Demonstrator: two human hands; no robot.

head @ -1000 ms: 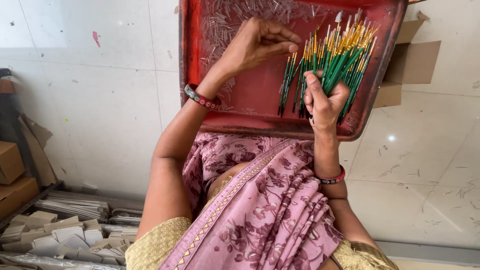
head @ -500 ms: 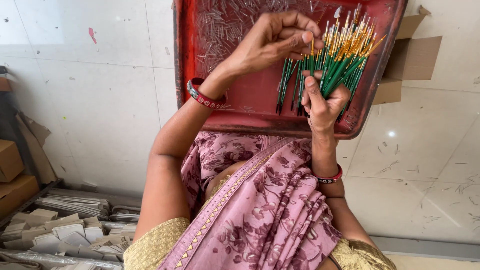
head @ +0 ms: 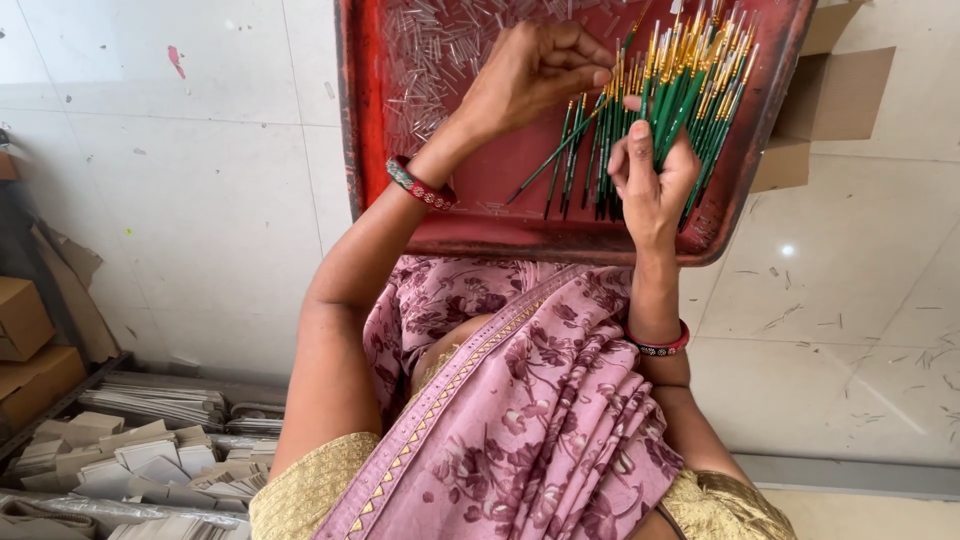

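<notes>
Green brushes (head: 690,110) fan from the gripping right hand (head: 650,180); the left hand (head: 535,75) pinches 1 above the red tray (head: 420,215), cardboard (head: 835,95) beside.

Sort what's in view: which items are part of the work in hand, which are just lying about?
In use:
left hand pinching one green brush
right hand holding the brush bundle
red tray with small clear tubes

Lying about:
cardboard boxes
stacked flat cartons
torn cardboard behind the tray
</notes>
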